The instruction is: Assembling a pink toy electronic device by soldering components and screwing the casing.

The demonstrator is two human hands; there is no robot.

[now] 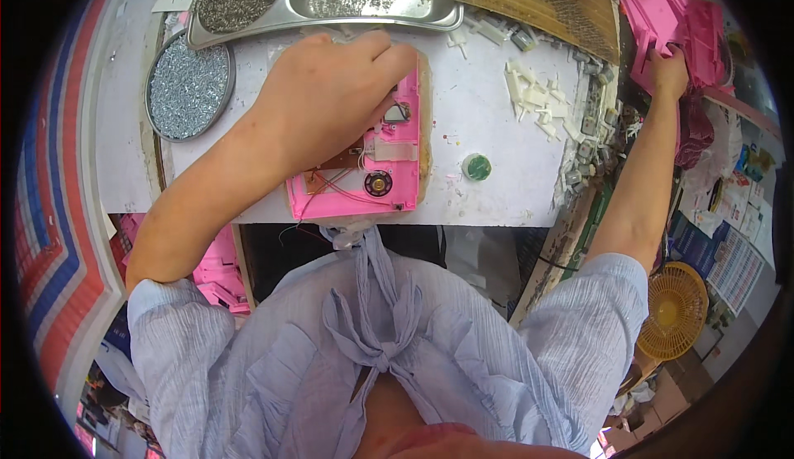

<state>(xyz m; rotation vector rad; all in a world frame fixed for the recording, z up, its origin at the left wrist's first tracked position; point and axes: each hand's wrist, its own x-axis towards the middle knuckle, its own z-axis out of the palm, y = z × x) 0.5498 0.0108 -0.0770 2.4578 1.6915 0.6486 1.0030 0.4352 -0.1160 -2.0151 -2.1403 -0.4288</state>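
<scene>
My left hand (331, 99) rests over the upper part of a pink plastic casing (347, 204) on the worktable, its fingers curled. Whatever those fingers hold, if anything, is hidden behind the hand. Inside the casing show a small round speaker (378, 183), thin wires, a brown circuit board (341, 160) partly covered by my wrist, and a small metal-framed piece (397, 112). Far out to the right, my right hand (668, 72) reaches into a pile of pink plastic housings (653, 25), with its fingers closed around the edge of one.
A round dish of silvery screws (190, 85) stands at left. At the back are a metal tray (413, 22) of small springs and a cardboard piece (538, 4) bearing more. White plastic parts (538, 95), small motors (589, 120) and a green-topped round item (476, 167) lie at right.
</scene>
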